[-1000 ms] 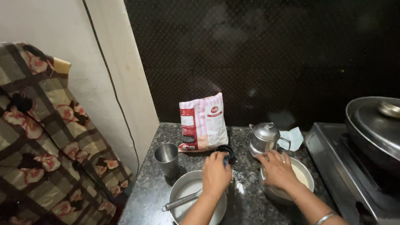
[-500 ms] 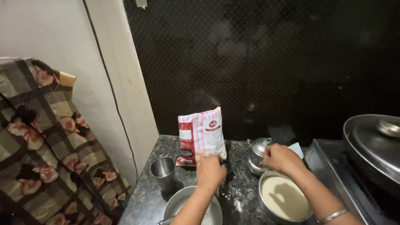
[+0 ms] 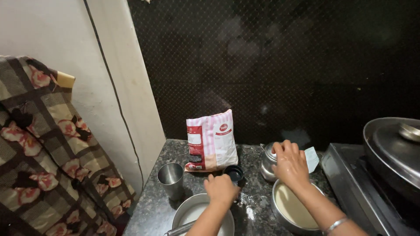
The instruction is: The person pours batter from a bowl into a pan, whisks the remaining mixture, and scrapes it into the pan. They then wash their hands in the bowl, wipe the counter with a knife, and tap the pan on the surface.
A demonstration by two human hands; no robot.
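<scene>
Left hand [image 3: 222, 189] is curled, back to the camera, touching a small dark cup [image 3: 234, 173] on the speckled stone desk [image 3: 153, 209]; whether the fingers clamp it cannot be told. Right hand [image 3: 289, 164] rests with bent fingers on a small steel lidded pot [image 3: 267, 162], apparently on its lid; the grip itself is hidden.

The dark cup stands just in front of a pink-and-white striped packet [image 3: 212, 140], upright against the dark wall. A steel tumbler [image 3: 170, 178] stands to the left. A steel bowl [image 3: 197, 214] with a handle across it sits under the left forearm; a second bowl of pale batter [image 3: 293, 209] sits under the right wrist. A stove [image 3: 350, 183] with a lidded pan [image 3: 393, 150] is at right.

Risks, as judged: the right wrist hangs close over the batter and could dip or tip the bowl; the packet could topple if the left hand knocks it; white spill on the desk may make vessels slide
</scene>
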